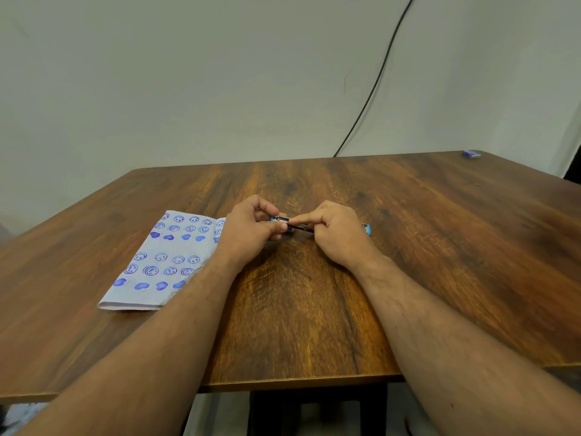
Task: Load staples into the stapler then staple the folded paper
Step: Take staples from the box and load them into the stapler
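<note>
Both hands (292,226) grip stapler (290,223) (mostly hidden) | staples unseen

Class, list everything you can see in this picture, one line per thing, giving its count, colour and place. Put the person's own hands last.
Table: one, dark brown wood grain, fills the lower half of the view.
Folded paper: one, pale with blue stamped faces and blobs, on the table at left, partly under the left forearm.
Stapler: one, metal and black with light blue ends, held above the table's middle.
Small box: one, blue, far right corner of the table.
Cable: one, black, hanging down the wall behind the table.
Wall: one, pale grey-green, background.
Left hand: one, gripping the stapler's left end.
Right hand: one, gripping the stapler's right part.
</note>
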Motion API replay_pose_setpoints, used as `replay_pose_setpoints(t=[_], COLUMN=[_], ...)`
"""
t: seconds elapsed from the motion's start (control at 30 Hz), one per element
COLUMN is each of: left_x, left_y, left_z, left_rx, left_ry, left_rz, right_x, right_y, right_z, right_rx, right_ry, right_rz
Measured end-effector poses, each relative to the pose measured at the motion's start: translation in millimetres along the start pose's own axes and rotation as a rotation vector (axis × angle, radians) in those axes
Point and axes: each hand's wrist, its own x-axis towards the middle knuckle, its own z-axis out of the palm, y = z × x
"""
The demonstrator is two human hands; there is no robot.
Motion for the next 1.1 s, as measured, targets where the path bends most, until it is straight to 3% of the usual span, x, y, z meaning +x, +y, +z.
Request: replay_pose_setpoints(t=[0.4, 0.57, 0.7, 1.1], left_x=[-2, -4, -6, -9], left_y=[4, 5, 7, 6], left_z=[-1, -2, -2, 5], left_rx=[0.083, 0.134, 0.202, 0.292], left_ry=[-0.045, -0.036, -0.055, -0.038], left_rz=[0.014, 0.025, 0.045, 0.247], right_x=[-1, 0, -2, -1], right_y=[-1, -1, -11, -6], right_z=[-1, 0, -2, 0], right_rx=[-0.019, -0.128, -0.198, -0.292], right_ry=[0.084, 0.135, 0.063, 0.072], right_rz=[0.021, 0.136, 0.219, 0.123])
